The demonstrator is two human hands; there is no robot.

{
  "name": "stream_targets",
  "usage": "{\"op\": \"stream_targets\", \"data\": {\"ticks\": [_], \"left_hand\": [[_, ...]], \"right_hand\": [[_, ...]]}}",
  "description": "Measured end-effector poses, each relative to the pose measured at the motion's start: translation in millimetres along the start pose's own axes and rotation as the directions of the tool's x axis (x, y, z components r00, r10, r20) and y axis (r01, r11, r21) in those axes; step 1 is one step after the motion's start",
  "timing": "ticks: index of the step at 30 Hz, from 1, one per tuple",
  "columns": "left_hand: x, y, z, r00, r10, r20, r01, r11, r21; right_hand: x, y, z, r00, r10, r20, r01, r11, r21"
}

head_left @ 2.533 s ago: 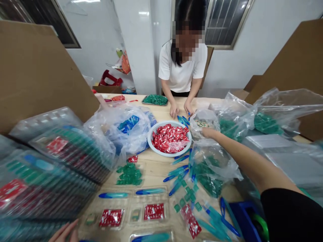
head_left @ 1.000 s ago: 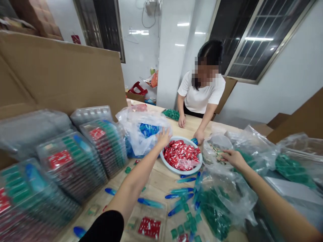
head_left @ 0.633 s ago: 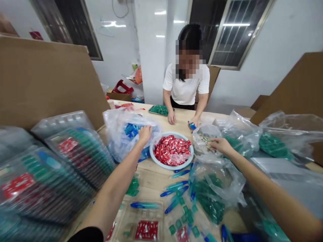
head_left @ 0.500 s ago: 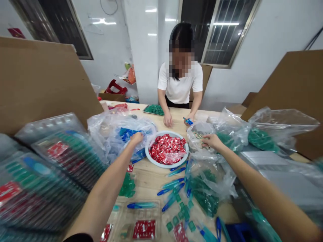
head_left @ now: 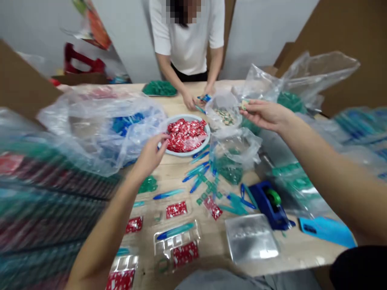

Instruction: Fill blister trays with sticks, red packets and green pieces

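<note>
Shift since 0.5 s ago: left hand [head_left: 153, 152] has left the bag of blue pieces [head_left: 128, 123] and is now at the basin [head_left: 208, 139]; right hand [head_left: 267, 116] is up out of the small bag [head_left: 211, 114]; view tipped down, near edge of desk [head_left: 290, 259] now in frame.
Left arm: comes up from lower left, elbow bent, wrist low, palm turned inward.
Left fingers: loosely curled, gap between thumb and the rest, nothing seen between them; tips overlap the red packets [head_left: 186, 131] at the basin's left side, contact can't be told.
Right arm: reaches in from lower right, forearm slanting up and left, hand level just right of the small bag.
Right fingers: thumb and index pinch a small cream-green piece [head_left: 244, 104]; the others half-folded underneath.
More pieces: same kind, loose inside the small bag.
Clear tray [head_left: 178, 241]: near edge of desk, blue pen on top, red packet below.
Co-worker [head_left: 187, 40]: across the desk, hands together on blue items; top of head cut off.
Hard to read: tray stacks [head_left: 54, 201] at left badly smeared; left forearm hides part of the desk; black sleeve [head_left: 359, 268] cut off lower right; right palm out of sight.
</note>
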State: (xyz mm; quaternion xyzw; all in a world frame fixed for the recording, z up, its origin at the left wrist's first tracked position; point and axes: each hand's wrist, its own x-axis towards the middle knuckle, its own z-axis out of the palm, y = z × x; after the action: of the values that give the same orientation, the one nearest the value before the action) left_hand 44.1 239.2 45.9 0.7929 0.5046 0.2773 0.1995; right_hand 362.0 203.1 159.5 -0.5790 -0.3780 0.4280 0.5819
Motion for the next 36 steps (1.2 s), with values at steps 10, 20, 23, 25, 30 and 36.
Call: {"op": "stream_targets", "data": {"ticks": [10, 20, 23, 25, 30, 36], "left_hand": [[-106, 116, 127.9, 0.823, 0.414, 0.389, -0.222, 0.865, -0.450], [-155, 135, 67.9, 0.991, -0.072, 0.115, 0.128, 0.778, -0.615], [-168, 129, 55.8, 0.979, -0.198, 0.053, 0.188, 0.770, -0.610], [-172, 128, 47.1, 0.977, -0.212, 0.014, 0.176, 0.771, -0.612], [-176, 129, 30.6, 0.991, -0.133, -0.003, 0.096, 0.731, -0.676], [-181, 126, 33.7, 0.984, -0.173, -0.052, 0.103, 0.773, -0.627]], "right_hand": [[-179, 18, -53, 0.973, 0.229, -0.024, -0.212, 0.931, 0.296], [-214, 133, 16, 0.922, 0.344, 0.178, -0.383, 0.739, 0.554], [-213, 137, 38, 0.913, 0.357, 0.198, -0.407, 0.747, 0.526], [-215, 134, 45, 0.923, 0.324, 0.208, -0.385, 0.785, 0.486], [-224, 124, 47, 0.937, 0.274, 0.219, -0.345, 0.828, 0.441], [-230, 126, 49, 0.916, 0.352, 0.193, -0.401, 0.773, 0.491]]}}
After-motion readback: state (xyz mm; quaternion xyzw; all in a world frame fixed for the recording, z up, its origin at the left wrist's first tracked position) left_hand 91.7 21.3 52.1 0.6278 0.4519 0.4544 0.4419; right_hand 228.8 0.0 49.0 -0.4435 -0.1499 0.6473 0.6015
